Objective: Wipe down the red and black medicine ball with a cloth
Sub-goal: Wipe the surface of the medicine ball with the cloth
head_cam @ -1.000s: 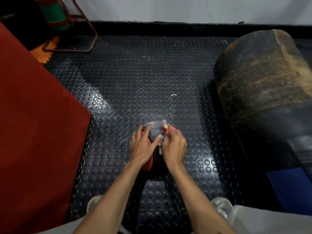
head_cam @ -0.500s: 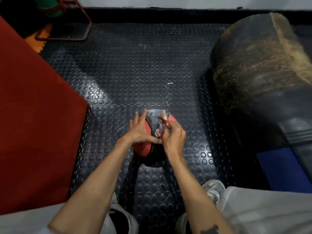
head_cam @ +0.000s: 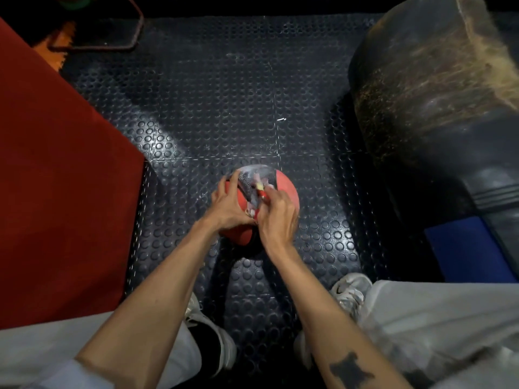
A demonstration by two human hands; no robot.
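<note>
Red and black ball (head_cam: 283,189) resting on the studded dark rubber floor (head_cam: 207,113), at the centre of the view and just far of the person's feet. The left hand (head_cam: 229,204) lies on the ball's near-left side, fingers spread and curved over the red surface, steadying it. The right hand (head_cam: 276,213) sits on the ball's near-right side, fingers curled round a small bunched cloth (head_cam: 259,189) with red and pale parts, pressed to the ball's top along the black band; the cloth is blurred and its form cannot be told exactly. The two hands touch near the thumbs. A greyish smear shows on the ball's far upper part. A red mat (head_cam: 56,178) covers the floor to the left; a large worn dark bag (head_cam: 438,102) lies to the right, with a blue pad (head_cam: 466,248) near it. White shoes (head_cam: 351,293) and pale trousers (head_cam: 449,327) fill the near edge
</note>
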